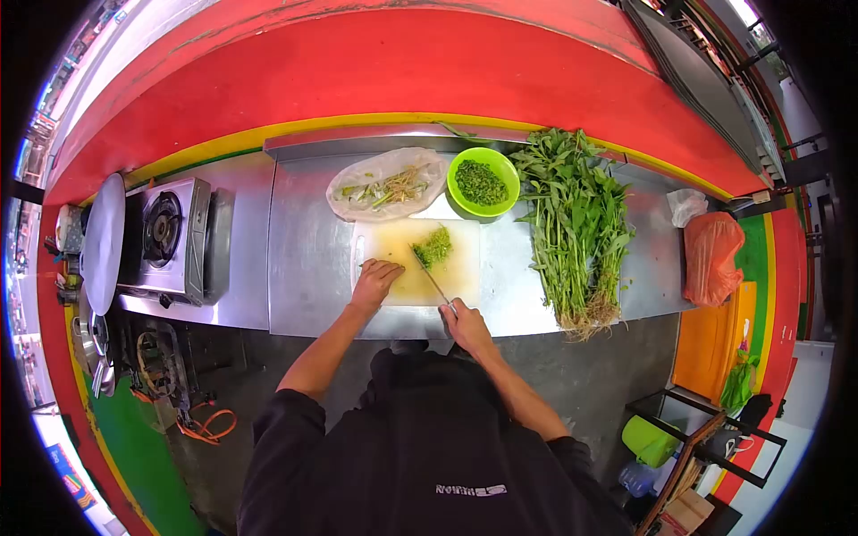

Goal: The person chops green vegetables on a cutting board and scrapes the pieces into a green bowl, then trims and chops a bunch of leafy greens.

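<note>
My right hand [462, 323] grips the handle of a knife [433, 279], whose blade points up and left over a white cutting board [465, 281]. The blade's tip end touches a small heap of chopped greens [435, 247]. My left hand [376, 282] rests on the left part of the board, its fingers together; whether they hold anything is too small to tell. Behind the board sit a clear plastic bag [349, 185] with root and stem trimmings and a lime-green bowl [512, 181] of chopped greens.
Long leafy stalks with roots [576, 232] lie right of the board on the steel counter [308, 286]. Farther right is a red plastic bag [710, 259]. A gas stove [170, 237] stands at the left, beside a large round lid [104, 241]. A red wall rises behind.
</note>
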Demonstrator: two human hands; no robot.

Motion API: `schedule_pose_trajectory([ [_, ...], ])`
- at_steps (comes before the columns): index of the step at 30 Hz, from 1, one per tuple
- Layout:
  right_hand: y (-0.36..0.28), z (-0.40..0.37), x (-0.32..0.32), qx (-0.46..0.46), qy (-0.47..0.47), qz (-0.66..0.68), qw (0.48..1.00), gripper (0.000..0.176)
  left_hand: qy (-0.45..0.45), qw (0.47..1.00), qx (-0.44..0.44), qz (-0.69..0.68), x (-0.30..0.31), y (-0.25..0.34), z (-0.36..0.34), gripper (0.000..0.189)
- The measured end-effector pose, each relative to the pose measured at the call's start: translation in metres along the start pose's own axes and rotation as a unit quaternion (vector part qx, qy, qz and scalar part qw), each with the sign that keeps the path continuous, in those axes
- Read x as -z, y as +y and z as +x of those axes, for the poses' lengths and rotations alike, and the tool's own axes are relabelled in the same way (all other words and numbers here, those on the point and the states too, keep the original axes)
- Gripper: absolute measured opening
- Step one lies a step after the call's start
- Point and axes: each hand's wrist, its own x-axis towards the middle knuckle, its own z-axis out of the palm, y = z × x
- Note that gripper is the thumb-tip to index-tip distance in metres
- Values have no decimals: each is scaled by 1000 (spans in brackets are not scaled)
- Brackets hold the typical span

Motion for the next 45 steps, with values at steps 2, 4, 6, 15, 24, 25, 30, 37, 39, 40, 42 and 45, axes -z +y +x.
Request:
schedule_pose_trajectory([
  [2,-5,-2,3,-4,-11,2,1000,39,-7,1000,6,-1,0,3,0,31],
  [4,-9,-6,-2,0,-16,12,1000,39,6,999,-2,36,4,7,1,29],
  [6,-11,-10,-7,5,-17,27,999,39,2,999,9,39,5,11,1,30],
  [15,-13,-19,-21,-2,-21,28,999,38,-14,999,18,34,1,6,-1,27],
  [24,-9,-18,-31,-4,-11,16,1000,39,-30,998,47,32,3,11,-3,26],
  [25,-8,-17,-32,-3,-8,18,1000,36,-28,998,50,34,3,12,-4,27],
  [30,-5,-17,-44,20,15,-12,1000,31,-14,999,37,32,0,8,-6,29],
  [37,-14,2,-47,17,18,-104,994,34,-8,999,43,31,1,12,-4,30],
  [39,-17,10,-51,45,42,-94,994,35,0,998,49,33,6,18,-2,30],
  [40,-16,11,-53,47,43,-93,994,35,7,998,54,32,7,21,-1,30],
  [42,-16,12,-53,51,45,-46,997,34,5,998,55,39,8,21,-1,30],
  [45,-16,4,-46,49,49,-16,998,31,5,998,54,41,4,17,-6,30],
])
